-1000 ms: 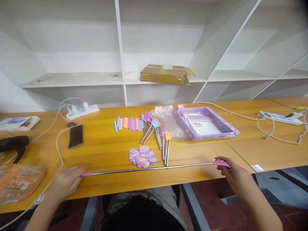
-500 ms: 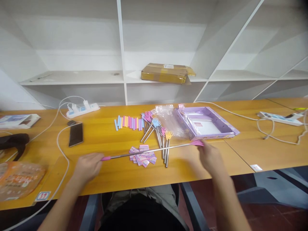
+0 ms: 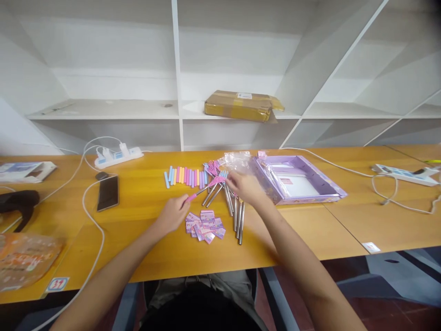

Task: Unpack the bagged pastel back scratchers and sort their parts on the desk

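Between my two hands is a telescopic back scratcher [image 3: 203,189] with a pink handle and a pink claw, its metal rod now short. My left hand [image 3: 175,213] is closed round the handle. My right hand [image 3: 244,186] pinches the claw end. Below and behind it lie several metal tubes with blue, pink and yellow claw heads [image 3: 213,167], partly hidden by my right hand. A row of pastel handle sleeves [image 3: 186,177] lies to the left of the claws. Nearer the table edge is a loose pile of small purple printed cards [image 3: 204,226].
An open purple box [image 3: 326,179] stands at right beside clear plastic wrap [image 3: 237,161]. At left are a phone [image 3: 108,193], a power strip [image 3: 118,157] with cables, and an orange bag [image 3: 29,259]. A taped carton [image 3: 243,105] sits on the shelf.
My hands have come toward each other over the table, and the back scratcher has gone from long to short. Both hands still hold its ends.
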`<state>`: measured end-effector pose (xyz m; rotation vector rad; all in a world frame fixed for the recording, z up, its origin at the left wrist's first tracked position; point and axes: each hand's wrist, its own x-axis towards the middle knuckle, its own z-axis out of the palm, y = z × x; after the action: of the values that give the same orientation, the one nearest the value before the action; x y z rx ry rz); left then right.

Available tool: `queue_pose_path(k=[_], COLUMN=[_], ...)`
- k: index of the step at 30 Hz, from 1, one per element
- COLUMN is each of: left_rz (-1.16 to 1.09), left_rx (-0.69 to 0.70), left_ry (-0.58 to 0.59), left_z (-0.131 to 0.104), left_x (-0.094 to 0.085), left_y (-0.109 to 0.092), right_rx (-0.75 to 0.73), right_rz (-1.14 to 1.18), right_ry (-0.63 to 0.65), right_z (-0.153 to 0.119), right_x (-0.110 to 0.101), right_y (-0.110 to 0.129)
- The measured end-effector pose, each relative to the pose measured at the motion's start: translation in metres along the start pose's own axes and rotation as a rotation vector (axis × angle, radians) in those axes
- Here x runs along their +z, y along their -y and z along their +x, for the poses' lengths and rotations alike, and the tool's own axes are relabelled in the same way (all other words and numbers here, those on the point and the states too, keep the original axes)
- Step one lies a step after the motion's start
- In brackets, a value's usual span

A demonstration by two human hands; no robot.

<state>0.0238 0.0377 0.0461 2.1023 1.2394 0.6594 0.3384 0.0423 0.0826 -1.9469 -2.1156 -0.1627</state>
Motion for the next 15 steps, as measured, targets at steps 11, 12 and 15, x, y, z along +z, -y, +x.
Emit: queue_pose_path(k=[11,12,15], left_rz=[-0.106,-0.108,-0.117], left_rx=[-0.102,-0.113,-0.137], left_ry=[-0.177,-0.172,-0.139], left_z=[-0.009,-0.009,-0.008], left_x=[0.015,0.015,0.017], left_y=[0.037,0.036,0.037], right_rx=[0.598,0.593,0.588], right_rz=[-0.112,-0.111,-0.128], right_ry=[0.096,0.121,0.14], right_z=[-0.001,-0.002,-0.003], right_x=[0.058,0.059,0.059], right_y=[-0.087,-0.088,-0.088])
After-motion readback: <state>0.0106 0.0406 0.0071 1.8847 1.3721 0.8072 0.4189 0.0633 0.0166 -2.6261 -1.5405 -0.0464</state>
